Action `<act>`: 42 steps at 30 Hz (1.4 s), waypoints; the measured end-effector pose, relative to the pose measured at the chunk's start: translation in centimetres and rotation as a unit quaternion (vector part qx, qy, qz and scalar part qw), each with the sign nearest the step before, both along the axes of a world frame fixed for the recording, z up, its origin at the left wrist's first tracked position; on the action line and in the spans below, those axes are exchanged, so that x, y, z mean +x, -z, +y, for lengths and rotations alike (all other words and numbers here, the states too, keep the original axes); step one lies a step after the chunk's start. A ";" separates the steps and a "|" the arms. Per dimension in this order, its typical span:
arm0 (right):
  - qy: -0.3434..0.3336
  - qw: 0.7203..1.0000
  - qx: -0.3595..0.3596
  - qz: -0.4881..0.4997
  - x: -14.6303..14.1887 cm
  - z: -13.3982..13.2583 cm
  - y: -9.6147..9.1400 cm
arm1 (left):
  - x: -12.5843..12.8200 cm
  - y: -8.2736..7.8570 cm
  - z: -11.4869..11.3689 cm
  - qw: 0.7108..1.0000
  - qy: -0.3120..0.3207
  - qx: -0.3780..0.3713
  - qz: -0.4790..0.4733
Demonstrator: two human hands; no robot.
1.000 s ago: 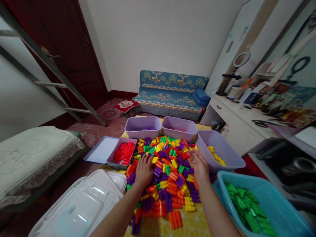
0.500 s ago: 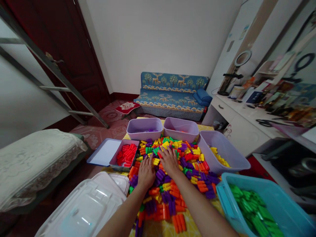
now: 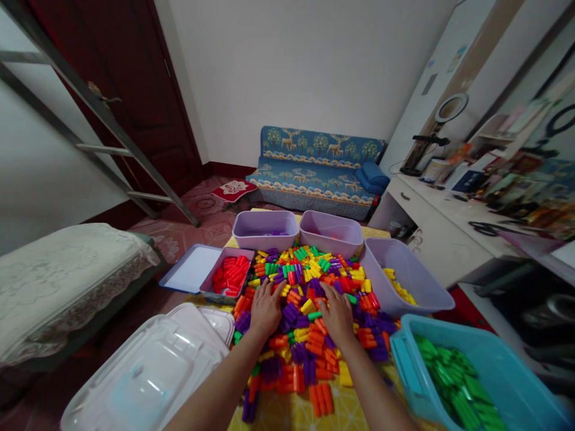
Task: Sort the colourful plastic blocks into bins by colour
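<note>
A heap of small plastic pegs (image 3: 309, 311) in red, orange, yellow, green and purple covers a yellow-clothed table (image 3: 278, 413). My left hand (image 3: 266, 308) lies palm down on the left side of the heap, fingers stretched out. My right hand (image 3: 336, 312) rests flat on the heap's middle, fingers spread. Neither hand holds a peg that I can see.
Bins ring the heap: a small purple box of red pegs (image 3: 227, 276) on a blue lid, two purple tubs (image 3: 265, 228) (image 3: 331, 232) at the back, a purple tub with yellow pegs (image 3: 404, 278), a blue bin of green pegs (image 3: 453, 377). A clear lidded container (image 3: 148, 377) sits at near left.
My right hand swung from the right of the heap across to beside the left hand, then drew back toward me onto the middle. The left hand barely moved.
</note>
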State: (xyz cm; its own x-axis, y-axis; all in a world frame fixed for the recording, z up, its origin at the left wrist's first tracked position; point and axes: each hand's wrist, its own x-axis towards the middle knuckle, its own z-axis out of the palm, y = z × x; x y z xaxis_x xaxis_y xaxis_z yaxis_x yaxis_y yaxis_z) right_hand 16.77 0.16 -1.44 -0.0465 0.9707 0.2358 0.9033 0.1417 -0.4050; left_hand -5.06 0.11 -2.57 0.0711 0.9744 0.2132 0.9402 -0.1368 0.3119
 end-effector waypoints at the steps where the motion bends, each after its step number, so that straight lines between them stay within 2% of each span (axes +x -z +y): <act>1: 0.003 1.000 0.002 0.005 0.2 -0.4 0.3 | 0.0 0.0 0.0 1.000 0.000 0.001 0.000; 7: 0.019 0.995 0.090 0.028 1.0 -2.9 1.6 | 0.0 0.2 0.1 1.000 -0.002 -0.007 0.001; 10: 0.014 0.990 0.136 0.044 0.1 -3.5 1.2 | 0.1 0.1 0.0 1.000 -0.002 -0.003 0.003; 13: -0.018 0.986 0.153 0.065 -1.8 -2.5 0.0 | 0.1 0.0 0.0 1.000 -0.001 -0.002 0.005; 16: -0.070 0.986 0.126 0.080 -4.3 0.2 -1.6 | 0.1 0.0 0.1 1.000 0.003 0.005 0.008; 19: -0.122 0.988 0.073 0.054 -6.5 3.3 -2.8 | 0.0 0.2 0.1 1.000 0.005 0.005 0.011; 24: -0.193 0.981 -0.008 -0.032 -7.9 6.7 -3.5 | -0.1 0.3 0.2 1.000 0.009 0.000 0.014; 26: -0.184 0.981 -0.028 -0.048 -7.9 7.1 -3.4 | -0.1 0.2 0.2 1.000 0.008 0.002 0.013; 32: -0.072 0.996 -0.030 -0.040 -6.2 7.1 -3.4 | 0.0 0.3 0.1 1.000 0.002 0.002 0.007; 35: -0.046 0.999 -0.012 0.018 -4.7 6.6 -3.5 | 0.0 0.3 0.1 1.000 0.001 0.001 0.004; 38: -0.036 0.991 -0.008 0.133 -3.1 5.7 -3.5 | 0.0 0.2 0.1 1.000 -0.003 -0.002 0.004; 40: -0.007 0.968 -0.009 0.249 -2.3 4.6 -3.5 | 0.0 0.2 0.1 1.000 -0.005 -0.003 0.005; 42: 0.024 0.917 -0.012 0.398 -1.7 3.1 -3.6 | 0.0 0.1 0.1 1.000 -0.004 -0.004 0.005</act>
